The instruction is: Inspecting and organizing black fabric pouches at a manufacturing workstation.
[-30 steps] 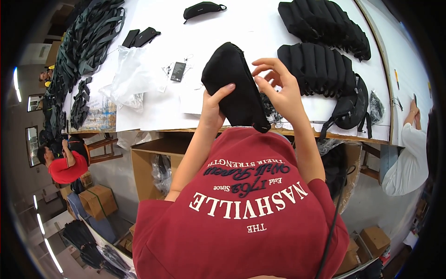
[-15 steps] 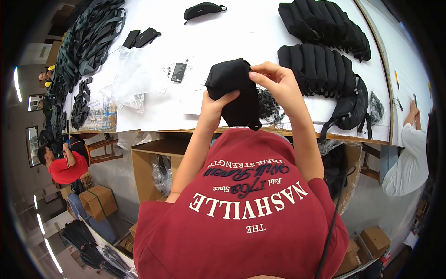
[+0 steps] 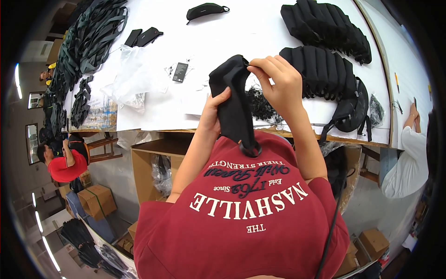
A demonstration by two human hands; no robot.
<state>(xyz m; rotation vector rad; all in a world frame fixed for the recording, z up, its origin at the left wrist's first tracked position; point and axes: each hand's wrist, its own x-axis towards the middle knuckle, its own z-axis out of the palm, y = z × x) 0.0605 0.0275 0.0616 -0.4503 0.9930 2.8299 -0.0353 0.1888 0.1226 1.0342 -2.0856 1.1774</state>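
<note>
A small black fabric pouch is held up at the table's near edge, its lower end with a black loop hanging over my red shirt. My left hand grips its left side, thumb lying across the fabric and the other fingers hidden behind. At the pouch's upper right corner, my right hand pinches the edge between thumb and fingertips; the exact part pinched is too small to make out. Just beyond the pouch, near my right wrist, lies a tangle of small black cords.
Two rows of black pouches stand at right, beside a black sling bag. Leftward are clear plastic bags, a black tag and piled straps. Another pouch lies at the far side. Co-workers sit at both sides.
The pouch has turned and tilted, its lower end dropping toward me and showing the loop. My right hand has shifted slightly right, still pinching the upper corner.
</note>
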